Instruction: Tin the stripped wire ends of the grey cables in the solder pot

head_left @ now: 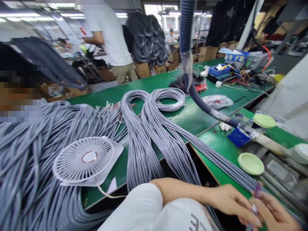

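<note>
Near the lower right corner, my left hand (232, 200) and my right hand (274, 210) work close together. Fingers of the left hand are closed around a grey cable (251, 222) with a small pale tip. Pressed against that tip, the right hand is pinched; what exactly it holds is blurred and partly hidden. A narrow purple piece (258, 190) sticks up just above the fingers. Right beside the hands, a bundle of grey cables (221, 158) runs down from the coiled bunch (166, 134) draped over the table's front edge.
A white fan (84, 160) lies at the left by a large pile of grey cables (31, 160). Overhead hangs a dark hose (190, 64), ending near a blue box (238, 137). Pale green lids (250, 163) sit at the right. Behind the green table (108, 86) stands a person (109, 35).
</note>
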Demonstrator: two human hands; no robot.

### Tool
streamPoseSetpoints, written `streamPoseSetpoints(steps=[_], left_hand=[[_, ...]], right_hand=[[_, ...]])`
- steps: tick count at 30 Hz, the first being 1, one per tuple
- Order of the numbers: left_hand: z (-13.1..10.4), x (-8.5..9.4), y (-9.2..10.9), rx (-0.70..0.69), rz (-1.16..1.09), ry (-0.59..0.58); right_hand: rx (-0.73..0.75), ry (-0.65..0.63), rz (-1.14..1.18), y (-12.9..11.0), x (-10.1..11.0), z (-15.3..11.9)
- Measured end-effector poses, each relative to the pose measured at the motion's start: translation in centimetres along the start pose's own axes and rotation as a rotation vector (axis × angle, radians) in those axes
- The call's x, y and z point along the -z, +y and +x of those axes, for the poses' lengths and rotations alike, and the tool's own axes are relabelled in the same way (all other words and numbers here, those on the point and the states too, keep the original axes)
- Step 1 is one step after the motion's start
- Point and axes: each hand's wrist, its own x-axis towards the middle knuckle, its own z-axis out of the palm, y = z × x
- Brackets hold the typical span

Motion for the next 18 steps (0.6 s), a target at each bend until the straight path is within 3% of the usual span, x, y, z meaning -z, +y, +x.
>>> streamPoseSetpoints(steps=[3, 5, 8, 11, 14, 18], left_hand=[[-1.4, -0.1, 1.4, -0.067, -0.021, 0.162], [-1.4, 0.1, 1.8, -0.053, 0.007, 0.235], [-0.9, 0.4, 1.7, -0.016, 0.059, 0.197], [-0.9, 0.5, 1.6, -0.009, 0.180, 0.165], [-1.2, 0.8, 2.1, -0.076, 0.229, 0.241], [-1.1, 1.3, 2.6, -0.155, 0.087, 0.365]], right_hand=[[0.023, -0.002, -0.039, -2.4, -0.7, -1.6], [0.099, -0.088, -0.045, -3.2, -1.2, -2.0], [0.149, -0.106, -0.006, -3.1, -1.5, -2.0], [0.105, -0.119, 0.063, -2.6, -1.2, -2.4], [0.050, -0.123, 0.126, -2.5, -0.7, -2.9], [0.029, -0.165, 0.170, -2.5, -0.4, -3.0]])
